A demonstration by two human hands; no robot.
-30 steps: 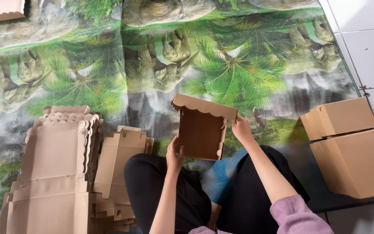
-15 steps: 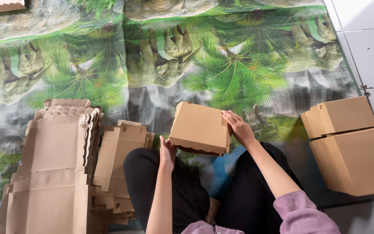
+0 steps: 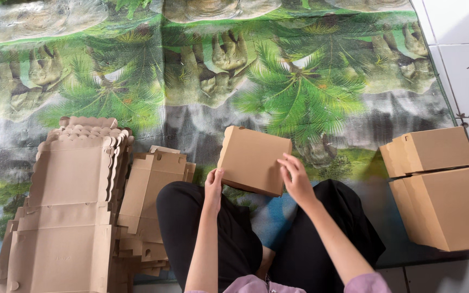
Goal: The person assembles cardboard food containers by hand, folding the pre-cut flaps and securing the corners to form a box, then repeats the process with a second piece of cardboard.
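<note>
Resting above the knees, a closed brown cardboard box [image 3: 253, 159] is held between both hands. Its lower left edge is gripped by the left hand [image 3: 213, 184], while the right hand [image 3: 295, 179] is laid on its top near the right edge, fingers bent. Flat unfolded box blanks [image 3: 71, 211] are stacked to the left; two finished boxes [image 3: 441, 184] are stacked at the right.

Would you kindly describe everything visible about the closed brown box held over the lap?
The brown box looks like plain cardboard, square and shallow, folded shut with its smooth top facing the camera, tilted slightly. It hangs above the person's black-clad legs and the palm-print mat. The left hand grips its lower left corner; the right hand presses on its right edge.
</note>
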